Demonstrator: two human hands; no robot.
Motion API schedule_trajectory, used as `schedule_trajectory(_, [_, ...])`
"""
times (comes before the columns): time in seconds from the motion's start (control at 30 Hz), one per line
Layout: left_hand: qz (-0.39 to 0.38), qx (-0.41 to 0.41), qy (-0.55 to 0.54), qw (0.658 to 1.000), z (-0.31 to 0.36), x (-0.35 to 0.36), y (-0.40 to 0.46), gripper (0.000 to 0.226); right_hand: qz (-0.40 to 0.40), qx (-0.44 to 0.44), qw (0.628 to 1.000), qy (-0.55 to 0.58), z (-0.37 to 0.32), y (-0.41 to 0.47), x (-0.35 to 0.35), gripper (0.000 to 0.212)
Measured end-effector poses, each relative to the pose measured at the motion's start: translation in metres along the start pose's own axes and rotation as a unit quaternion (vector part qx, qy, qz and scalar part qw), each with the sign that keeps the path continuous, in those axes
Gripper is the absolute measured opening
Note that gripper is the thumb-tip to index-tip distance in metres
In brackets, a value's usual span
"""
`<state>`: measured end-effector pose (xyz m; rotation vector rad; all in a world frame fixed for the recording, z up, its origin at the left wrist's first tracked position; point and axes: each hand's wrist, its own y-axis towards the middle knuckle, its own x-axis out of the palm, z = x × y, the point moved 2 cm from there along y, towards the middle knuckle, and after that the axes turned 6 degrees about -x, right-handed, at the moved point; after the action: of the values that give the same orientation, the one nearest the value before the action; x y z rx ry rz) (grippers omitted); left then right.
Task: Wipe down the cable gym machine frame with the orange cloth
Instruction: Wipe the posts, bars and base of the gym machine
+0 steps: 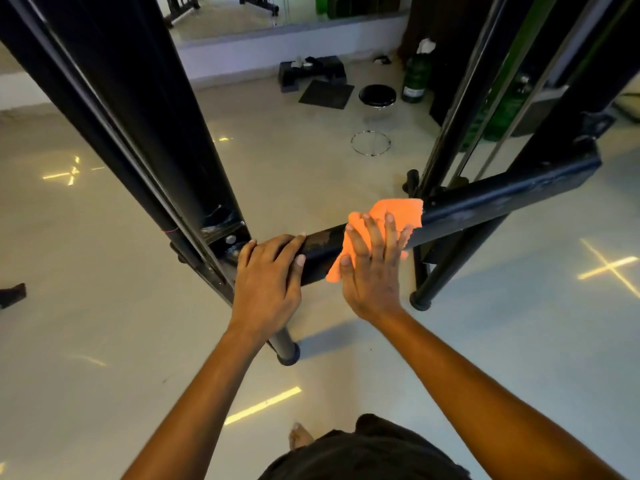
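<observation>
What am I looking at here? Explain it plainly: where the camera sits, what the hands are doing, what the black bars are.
The camera is worn on a person's head, looking down at their own arms. The black bars are a gym cable machine's frame. The right hand presses an orange cloth flat against the horizontal crossbar. The left hand rests on the same bar beside the cloth, fingers curled over its top. Beyond, on the pale floor, stand a round black stool and a green bottle.

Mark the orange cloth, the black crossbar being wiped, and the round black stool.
orange cloth (pixel 401 211): head view, on the upper part beyond the fingers.
black crossbar (pixel 502 199): head view, on its bare top face right of the cloth.
round black stool (pixel 377 95): head view, on the seat top.
</observation>
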<state>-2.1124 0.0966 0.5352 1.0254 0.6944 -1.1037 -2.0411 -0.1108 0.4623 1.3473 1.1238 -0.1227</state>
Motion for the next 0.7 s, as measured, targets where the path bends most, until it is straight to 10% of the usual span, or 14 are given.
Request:
schedule_trajectory(0.27, [-0.004,0.007,0.011,1.0,0.005,0.003,0.002,0.046,-0.025,-0.131,0.99,-0.037,0.025,-0.001,-0.01,0.06])
schedule_trajectory(0.5, [-0.019,-0.002,0.023,1.0,0.033,0.012,0.011,0.043,-0.009,0.02,0.999,-0.023,0.025,0.006,-0.017,0.054])
schedule_trajectory(0.7, [-0.014,-0.027,0.008,1.0,0.06,0.026,0.021,0.046,-0.004,-0.163,0.986,-0.017,0.059,0.005,-0.014,0.058])
